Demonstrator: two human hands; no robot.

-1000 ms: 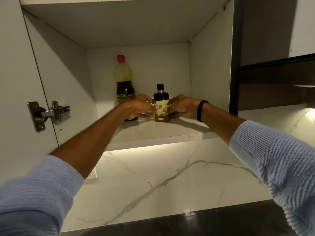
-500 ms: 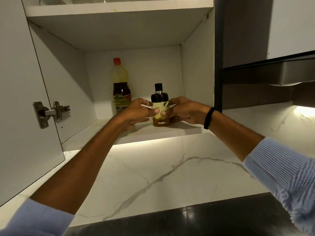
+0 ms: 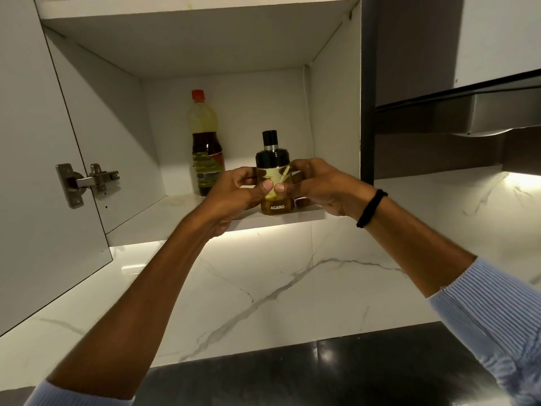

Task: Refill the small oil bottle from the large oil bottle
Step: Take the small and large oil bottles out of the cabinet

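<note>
So, I have my left hand (image 3: 234, 190) and right hand (image 3: 325, 186) both curled round the small oil bottle (image 3: 273, 171) at the near edge of the cupboard shelf (image 3: 187, 212), thumbs on its front. I judge two hands steady its smooth, squat, clear body under the black cap. The large oil bottle (image 3: 206, 148), tall plastic with an orange cap, stands far left behind.

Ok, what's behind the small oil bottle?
Behind the small oil bottle is the cabinet's white back wall; the large oil bottle with an orange cap stands further back, to its left. The left hand and right hand gripping it cover the shelf right behind it.
</note>
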